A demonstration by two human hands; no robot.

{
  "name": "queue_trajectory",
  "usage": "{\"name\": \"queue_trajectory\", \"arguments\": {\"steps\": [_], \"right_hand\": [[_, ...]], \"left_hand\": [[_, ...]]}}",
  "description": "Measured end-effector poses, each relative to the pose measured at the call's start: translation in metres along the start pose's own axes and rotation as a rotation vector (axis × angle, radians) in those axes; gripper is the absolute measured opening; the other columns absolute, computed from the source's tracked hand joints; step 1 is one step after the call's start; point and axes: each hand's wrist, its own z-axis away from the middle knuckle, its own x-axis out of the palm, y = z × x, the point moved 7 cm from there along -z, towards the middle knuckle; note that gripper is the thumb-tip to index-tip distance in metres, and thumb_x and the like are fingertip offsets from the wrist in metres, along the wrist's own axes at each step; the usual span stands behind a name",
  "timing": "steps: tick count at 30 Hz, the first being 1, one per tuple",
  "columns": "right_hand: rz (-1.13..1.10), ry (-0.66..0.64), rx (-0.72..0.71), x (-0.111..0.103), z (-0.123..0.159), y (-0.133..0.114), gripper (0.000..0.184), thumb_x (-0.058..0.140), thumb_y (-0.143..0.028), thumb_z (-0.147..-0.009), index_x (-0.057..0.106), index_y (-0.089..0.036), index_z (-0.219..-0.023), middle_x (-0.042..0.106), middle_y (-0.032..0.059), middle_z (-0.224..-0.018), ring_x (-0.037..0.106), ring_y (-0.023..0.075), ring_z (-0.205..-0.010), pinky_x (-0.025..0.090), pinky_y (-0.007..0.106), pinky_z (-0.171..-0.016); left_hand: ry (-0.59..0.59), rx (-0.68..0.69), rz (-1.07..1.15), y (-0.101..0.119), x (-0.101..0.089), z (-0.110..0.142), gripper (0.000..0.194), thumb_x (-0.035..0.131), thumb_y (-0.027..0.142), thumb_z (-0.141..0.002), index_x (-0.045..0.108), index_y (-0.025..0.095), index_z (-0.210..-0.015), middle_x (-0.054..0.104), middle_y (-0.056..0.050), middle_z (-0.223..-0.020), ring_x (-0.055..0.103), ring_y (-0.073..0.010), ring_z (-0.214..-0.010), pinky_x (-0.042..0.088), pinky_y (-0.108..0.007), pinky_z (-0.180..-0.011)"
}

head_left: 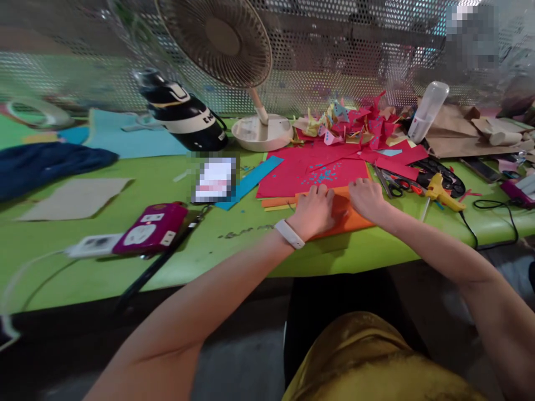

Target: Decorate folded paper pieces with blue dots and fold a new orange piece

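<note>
An orange sheet of paper [349,218] lies at the front edge of the green table [217,245]. My left hand [314,210], with a white band on the wrist, presses down on its left part, fingers curled together along a crease. My right hand [366,199] rests on its upper right part, fingers bent down onto the paper. Just behind lies a red sheet [309,167] sprinkled with small blue bits.
A fan [225,44] stands behind, a dark bottle [184,114] left of it. Folded paper cranes [346,120] are piled at the back. Scissors [393,181], a yellow glue gun [441,192], a glue bottle [426,111], a blue strip [251,181] and a purple power strip [150,228] lie around.
</note>
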Motion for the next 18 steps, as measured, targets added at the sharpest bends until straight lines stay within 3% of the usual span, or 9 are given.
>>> {"name": "queue_trajectory", "arguments": {"steps": [8,18], "right_hand": [[0.016,0.138,-0.011,0.018,0.016,-0.018,0.035,0.032,-0.009,-0.097,0.061,-0.01,-0.118,0.061,0.0207,-0.12,0.056,0.0292,-0.109,0.047,0.037,-0.081],[0.026,0.221,-0.014,0.026,0.021,0.01,0.036,0.03,-0.014,-0.099,0.06,-0.016,-0.12,0.058,0.017,-0.123,0.051,0.0291,-0.114,0.042,0.038,-0.086]], "left_hand": [[0.086,-0.084,0.035,0.008,0.012,0.011,0.047,0.042,0.049,-0.097,0.056,0.011,-0.121,0.056,-0.024,-0.124,0.051,-0.0383,-0.118,0.045,-0.047,-0.087],[0.159,-0.088,0.056,-0.001,0.02,0.014,0.057,0.035,0.054,-0.099,0.054,0.009,-0.129,0.054,-0.024,-0.131,0.047,-0.0393,-0.124,0.041,-0.05,-0.096]]}}
